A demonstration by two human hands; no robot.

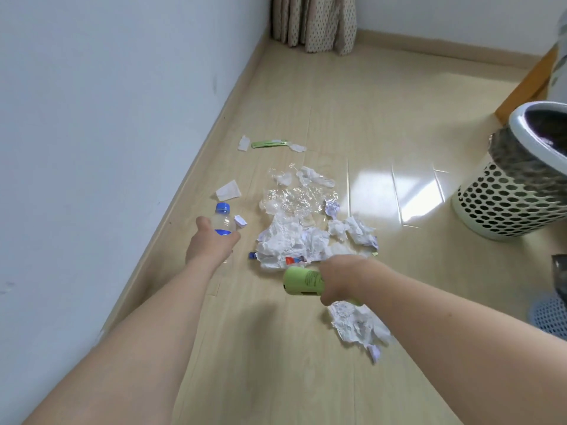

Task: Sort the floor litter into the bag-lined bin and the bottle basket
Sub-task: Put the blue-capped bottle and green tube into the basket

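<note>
The left hand [211, 245] grips a clear plastic bottle with a blue cap and blue label [223, 222], fingers curled around its body, the cap pointing away from the person. The right hand [337, 279] grips a light green cylindrical plastic bottle with small printed text [302, 281], its flat base pointing to the left.

The landmark here is the heap of crumpled white paper and tissue [291, 240] in the middle of the pale wood-plank floor [322, 96]. The clear bottle is held just left of the heap, near the white wall [107, 102]. The green bottle is held at the heap's near edge, above a crumpled sheet of white paper with faint purple print [357, 325] that lies closer to the person than the heap. A crinkled sheet of clear plastic film [288, 196] lies on the heap's far side. A red and blue wrapper [293, 260] peeks out at the heap's near edge. A folded white tissue [228, 190] lies to the far left of the heap. Farther beyond it sit a thin green plastic strip [269, 144] and small white scraps.

The perforated pale bin lined with a dark bag [515, 191] stands well to the right of the heap. A blue mesh basket [550, 315] shows partly at the right edge, nearer the person. A patterned curtain [313, 23] hangs in the far corner.
</note>
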